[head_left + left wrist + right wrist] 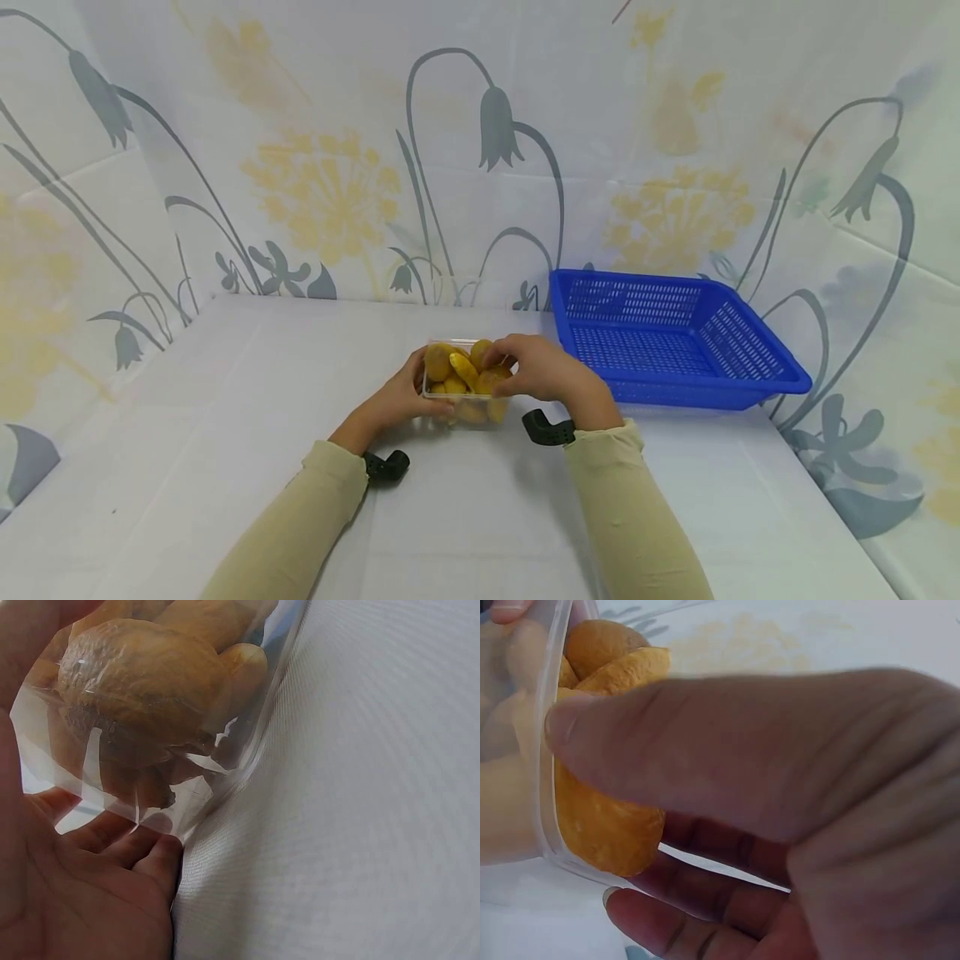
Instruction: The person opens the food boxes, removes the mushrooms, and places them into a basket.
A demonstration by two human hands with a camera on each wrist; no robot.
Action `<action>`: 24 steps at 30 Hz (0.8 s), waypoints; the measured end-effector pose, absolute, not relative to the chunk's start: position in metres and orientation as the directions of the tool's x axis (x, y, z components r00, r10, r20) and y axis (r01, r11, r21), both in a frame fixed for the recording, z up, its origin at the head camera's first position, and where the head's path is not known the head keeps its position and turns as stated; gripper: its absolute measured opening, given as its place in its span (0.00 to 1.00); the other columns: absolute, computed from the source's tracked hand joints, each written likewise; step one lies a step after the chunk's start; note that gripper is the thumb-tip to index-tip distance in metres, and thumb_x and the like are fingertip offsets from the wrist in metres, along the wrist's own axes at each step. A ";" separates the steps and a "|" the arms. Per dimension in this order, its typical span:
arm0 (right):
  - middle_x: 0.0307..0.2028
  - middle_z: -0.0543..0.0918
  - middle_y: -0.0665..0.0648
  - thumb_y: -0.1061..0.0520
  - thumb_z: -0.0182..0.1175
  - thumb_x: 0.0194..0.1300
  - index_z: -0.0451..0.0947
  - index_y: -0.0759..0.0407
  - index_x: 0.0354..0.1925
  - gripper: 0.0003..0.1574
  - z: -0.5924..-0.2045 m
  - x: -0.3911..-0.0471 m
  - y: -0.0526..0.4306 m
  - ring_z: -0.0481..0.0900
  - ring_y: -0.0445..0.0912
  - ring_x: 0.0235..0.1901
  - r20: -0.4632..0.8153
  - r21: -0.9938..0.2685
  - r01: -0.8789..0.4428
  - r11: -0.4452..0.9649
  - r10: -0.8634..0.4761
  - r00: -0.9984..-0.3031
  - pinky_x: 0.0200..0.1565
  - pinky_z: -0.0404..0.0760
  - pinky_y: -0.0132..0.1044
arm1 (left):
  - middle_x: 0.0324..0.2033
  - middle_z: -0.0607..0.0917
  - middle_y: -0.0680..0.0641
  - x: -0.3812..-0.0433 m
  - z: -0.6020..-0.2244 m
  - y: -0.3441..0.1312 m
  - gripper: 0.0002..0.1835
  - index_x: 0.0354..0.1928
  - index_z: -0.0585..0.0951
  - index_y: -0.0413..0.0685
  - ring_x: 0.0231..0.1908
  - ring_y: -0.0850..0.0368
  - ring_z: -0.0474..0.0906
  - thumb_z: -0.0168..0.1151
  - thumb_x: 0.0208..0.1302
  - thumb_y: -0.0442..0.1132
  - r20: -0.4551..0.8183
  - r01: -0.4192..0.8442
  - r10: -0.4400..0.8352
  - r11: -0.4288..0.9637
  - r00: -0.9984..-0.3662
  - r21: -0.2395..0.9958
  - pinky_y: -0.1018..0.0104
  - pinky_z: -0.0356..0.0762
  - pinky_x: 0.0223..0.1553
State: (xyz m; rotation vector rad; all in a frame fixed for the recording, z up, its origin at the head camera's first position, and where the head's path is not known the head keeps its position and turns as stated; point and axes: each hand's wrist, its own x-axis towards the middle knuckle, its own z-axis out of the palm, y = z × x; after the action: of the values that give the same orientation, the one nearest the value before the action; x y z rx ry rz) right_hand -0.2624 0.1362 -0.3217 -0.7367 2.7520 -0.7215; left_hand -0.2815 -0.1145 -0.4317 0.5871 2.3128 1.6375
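A clear plastic box [472, 396] stands on the white-covered table, filled with rounded, wrinkled yellow-brown pieces that look like fruit or potatoes. Near its middle lies a brighter, longer yellow piece [464, 370]. My left hand [396, 398] grips the box at its left end, thumb at the near side; in the left wrist view its fingers curl against the clear wall. At the right end, my right hand [542, 369] reaches over the rim. Its thumb and fingers pinch a yellow-orange piece [607, 832] inside the box, partly hidden behind the thumb in the right wrist view.
A blue perforated plastic basket [675, 393] stands at the right, just beyond my right hand. Behind the table hangs a flower-patterned sheet [337, 167], which also runs along both sides. White cloth [262, 392] covers the tabletop.
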 end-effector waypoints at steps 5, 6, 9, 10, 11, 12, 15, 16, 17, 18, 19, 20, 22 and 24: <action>0.47 0.82 0.49 0.57 0.70 0.56 0.80 0.50 0.49 0.21 -0.322 -0.262 0.138 0.77 0.45 0.48 -0.057 -0.506 -0.432 0.747 -0.528 -0.847 0.54 0.79 0.41 | 0.75 0.54 0.46 -0.281 -0.432 -0.114 0.59 0.76 0.44 0.53 0.76 0.48 0.46 0.76 0.51 0.47 0.028 0.184 0.457 0.300 -0.889 0.936 0.45 0.46 0.74; 0.47 0.82 0.48 0.57 0.70 0.56 0.80 0.50 0.49 0.21 -0.322 -0.262 0.138 0.77 0.45 0.48 -0.054 -0.505 -0.436 0.745 -0.531 -0.846 0.54 0.79 0.41 | 0.75 0.54 0.47 -0.281 -0.432 -0.114 0.59 0.76 0.44 0.54 0.76 0.48 0.46 0.76 0.51 0.46 0.028 0.185 0.457 0.301 -0.889 0.936 0.45 0.46 0.74; 0.47 0.81 0.48 0.57 0.69 0.57 0.81 0.49 0.49 0.20 -0.323 -0.262 0.139 0.77 0.45 0.47 -0.042 -0.500 -0.450 0.740 -0.539 -0.841 0.54 0.79 0.41 | 0.75 0.54 0.47 -0.281 -0.432 -0.114 0.59 0.76 0.44 0.54 0.76 0.47 0.46 0.76 0.51 0.46 0.029 0.186 0.459 0.303 -0.888 0.935 0.45 0.46 0.74; 0.47 0.81 0.48 0.57 0.69 0.57 0.81 0.49 0.49 0.20 -0.323 -0.262 0.140 0.77 0.45 0.47 -0.036 -0.497 -0.456 0.739 -0.542 -0.840 0.54 0.79 0.40 | 0.75 0.54 0.47 -0.281 -0.432 -0.114 0.59 0.76 0.44 0.54 0.76 0.47 0.46 0.76 0.51 0.46 0.028 0.186 0.458 0.303 -0.888 0.935 0.45 0.46 0.74; 0.47 0.81 0.48 0.57 0.68 0.57 0.81 0.49 0.49 0.20 -0.323 -0.262 0.140 0.77 0.45 0.47 -0.029 -0.495 -0.461 0.737 -0.544 -0.838 0.54 0.79 0.40 | 0.75 0.54 0.46 -0.281 -0.432 -0.114 0.59 0.76 0.43 0.54 0.76 0.47 0.46 0.75 0.51 0.46 0.028 0.186 0.458 0.305 -0.888 0.934 0.45 0.46 0.74; 0.47 0.81 0.48 0.56 0.68 0.57 0.81 0.49 0.49 0.20 -0.323 -0.262 0.141 0.77 0.44 0.47 -0.022 -0.495 -0.465 0.734 -0.546 -0.838 0.53 0.79 0.40 | 0.75 0.54 0.46 -0.281 -0.432 -0.114 0.59 0.76 0.44 0.54 0.76 0.47 0.46 0.75 0.51 0.46 0.028 0.187 0.458 0.306 -0.889 0.934 0.45 0.46 0.74; 0.47 0.81 0.48 0.56 0.67 0.57 0.81 0.48 0.49 0.20 -0.322 -0.262 0.143 0.76 0.44 0.46 0.004 -0.497 -0.479 0.724 -0.549 -0.836 0.52 0.79 0.40 | 0.75 0.54 0.46 -0.281 -0.431 -0.114 0.59 0.76 0.43 0.54 0.76 0.48 0.47 0.75 0.51 0.46 0.026 0.188 0.457 0.312 -0.889 0.931 0.45 0.46 0.74; 0.48 0.81 0.48 0.56 0.67 0.57 0.81 0.47 0.49 0.20 -0.321 -0.262 0.144 0.76 0.44 0.46 0.014 -0.497 -0.483 0.721 -0.550 -0.835 0.52 0.79 0.40 | 0.75 0.54 0.46 -0.281 -0.431 -0.114 0.59 0.76 0.43 0.54 0.76 0.48 0.47 0.75 0.51 0.47 0.026 0.187 0.456 0.313 -0.890 0.931 0.46 0.47 0.74; 0.48 0.81 0.48 0.56 0.67 0.56 0.82 0.47 0.49 0.20 -0.320 -0.261 0.144 0.77 0.45 0.46 0.022 -0.500 -0.485 0.717 -0.549 -0.835 0.52 0.79 0.40 | 0.75 0.54 0.46 -0.281 -0.431 -0.114 0.59 0.76 0.43 0.54 0.76 0.48 0.47 0.75 0.51 0.47 0.025 0.186 0.455 0.314 -0.890 0.931 0.46 0.47 0.74; 0.49 0.81 0.48 0.56 0.66 0.56 0.82 0.47 0.49 0.20 -0.319 -0.261 0.145 0.77 0.44 0.46 0.029 -0.502 -0.487 0.715 -0.548 -0.836 0.52 0.79 0.41 | 0.75 0.54 0.46 -0.281 -0.431 -0.114 0.59 0.76 0.43 0.54 0.76 0.48 0.47 0.75 0.51 0.47 0.024 0.186 0.454 0.315 -0.890 0.931 0.46 0.47 0.74; 0.49 0.81 0.48 0.56 0.66 0.57 0.82 0.46 0.50 0.20 -0.319 -0.261 0.146 0.77 0.44 0.47 0.035 -0.502 -0.487 0.714 -0.546 -0.837 0.53 0.79 0.41 | 0.75 0.54 0.46 -0.281 -0.431 -0.114 0.59 0.76 0.43 0.54 0.76 0.48 0.47 0.75 0.51 0.47 0.025 0.186 0.455 0.314 -0.890 0.931 0.45 0.47 0.74; 0.50 0.81 0.48 0.56 0.66 0.57 0.82 0.46 0.50 0.20 -0.318 -0.261 0.146 0.77 0.44 0.48 0.039 -0.504 -0.486 0.714 -0.543 -0.839 0.53 0.79 0.41 | 0.75 0.54 0.46 -0.281 -0.431 -0.115 0.59 0.76 0.43 0.54 0.76 0.48 0.47 0.75 0.51 0.47 0.026 0.187 0.456 0.313 -0.890 0.931 0.45 0.47 0.74; 0.51 0.82 0.48 0.56 0.65 0.57 0.82 0.46 0.51 0.20 -0.316 -0.260 0.148 0.78 0.44 0.48 0.047 -0.503 -0.485 0.715 -0.538 -0.841 0.54 0.79 0.41 | 0.75 0.54 0.46 -0.282 -0.432 -0.115 0.59 0.76 0.43 0.54 0.76 0.48 0.47 0.75 0.51 0.47 0.027 0.188 0.456 0.311 -0.890 0.932 0.45 0.47 0.74; 0.51 0.82 0.48 0.56 0.65 0.58 0.82 0.46 0.51 0.20 -0.313 -0.258 0.149 0.78 0.44 0.48 0.056 -0.499 -0.485 0.718 -0.532 -0.845 0.53 0.80 0.41 | 0.75 0.54 0.45 -0.282 -0.432 -0.115 0.59 0.76 0.43 0.54 0.76 0.48 0.47 0.75 0.51 0.47 0.027 0.188 0.457 0.312 -0.889 0.931 0.45 0.47 0.74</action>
State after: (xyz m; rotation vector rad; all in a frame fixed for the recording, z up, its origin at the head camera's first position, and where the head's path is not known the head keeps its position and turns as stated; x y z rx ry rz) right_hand -0.2585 0.1492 -0.3134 -0.8390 2.8267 -0.7812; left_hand -0.2818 -0.1150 -0.4324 0.5875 2.3373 1.6079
